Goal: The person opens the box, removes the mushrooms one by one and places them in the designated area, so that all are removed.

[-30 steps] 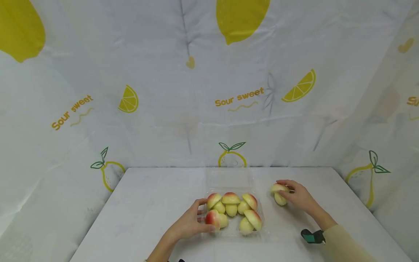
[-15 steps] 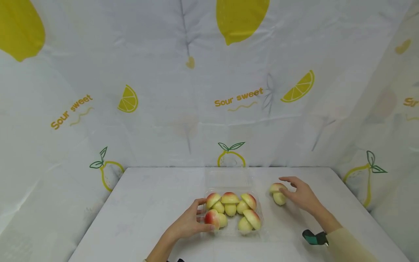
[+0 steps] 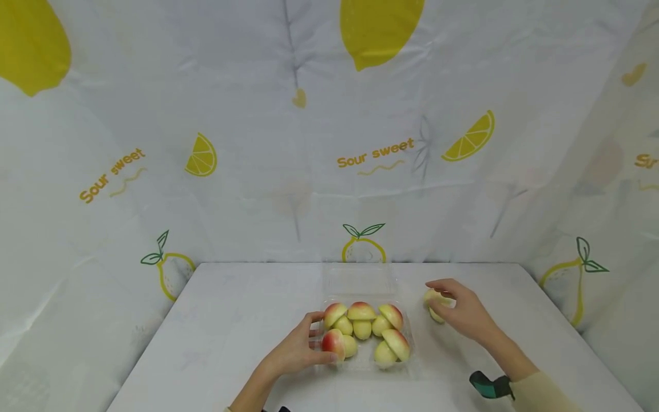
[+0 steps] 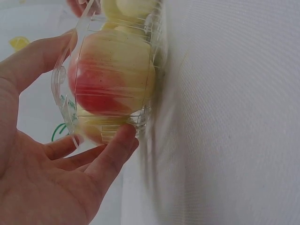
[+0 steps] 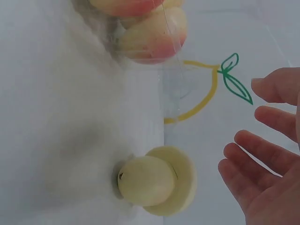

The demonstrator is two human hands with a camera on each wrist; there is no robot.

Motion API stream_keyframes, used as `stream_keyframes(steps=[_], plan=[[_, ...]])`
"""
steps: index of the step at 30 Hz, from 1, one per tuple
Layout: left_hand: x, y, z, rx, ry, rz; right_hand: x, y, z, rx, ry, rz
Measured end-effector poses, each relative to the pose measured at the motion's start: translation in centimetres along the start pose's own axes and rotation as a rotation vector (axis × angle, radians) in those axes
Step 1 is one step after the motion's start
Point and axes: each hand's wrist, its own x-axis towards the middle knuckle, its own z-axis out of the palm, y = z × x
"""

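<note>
My left hand (image 3: 293, 352) grips the left side of a clear plastic box (image 3: 364, 360), thumb at its front corner and fingers along the wall. Inside are several mushroom-shaped pieces with red-and-yellow caps and pale yellow stems, one red-capped piece (image 4: 110, 75) showing through the wall in the left wrist view. Right of the box, a single mushroom-shaped piece (image 5: 147, 183) lies on the table, cap away from me. Over it hovers my right hand (image 3: 463, 312), partly hiding it in the head view. In the right wrist view those fingers (image 5: 262, 145) are spread, apart from the piece and holding nothing.
The box's transparent lid (image 3: 357, 280) stands open behind it. White cloth covers the table (image 3: 247, 303), whose far edge meets a lemon-printed curtain (image 3: 257, 200). A black-and-green strap (image 3: 489, 386) hangs by my right wrist.
My right fingers have come off the single mushroom-shaped piece; the hand drew back to the right, then shifted left over it again. That piece, the box and my left hand look unmoved.
</note>
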Motion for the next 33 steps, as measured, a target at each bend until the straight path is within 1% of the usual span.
stream_keyframes(steps=[7,10,15,17,21,28,33], plan=[[0.0,-0.1,0.1,-0.016,-0.001,-0.005,-0.4,-1.6,0.9,0.006,-0.045,-0.011],[-0.1,-0.1,0.1,-0.016,-0.002,-0.006,-0.7,-2.1,1.1,0.02,-0.048,-0.047],[-0.1,0.0,0.1,-0.001,0.0,-0.005,-1.2,-2.9,1.7,0.026,-0.037,-0.143],[-0.1,0.0,0.1,0.005,0.002,-0.004,-1.3,-3.2,1.9,0.025,-0.046,-0.165],[0.0,0.0,0.1,0.01,0.004,-0.002,-1.6,-3.8,2.3,0.026,-0.092,-0.173],[0.0,0.0,0.0,0.008,-0.001,-0.002,-2.2,-4.2,3.1,0.021,-0.117,-0.252],[-0.1,0.2,-0.1,0.012,-0.01,0.01,-2.4,-4.1,3.8,0.026,-0.156,-0.264]])
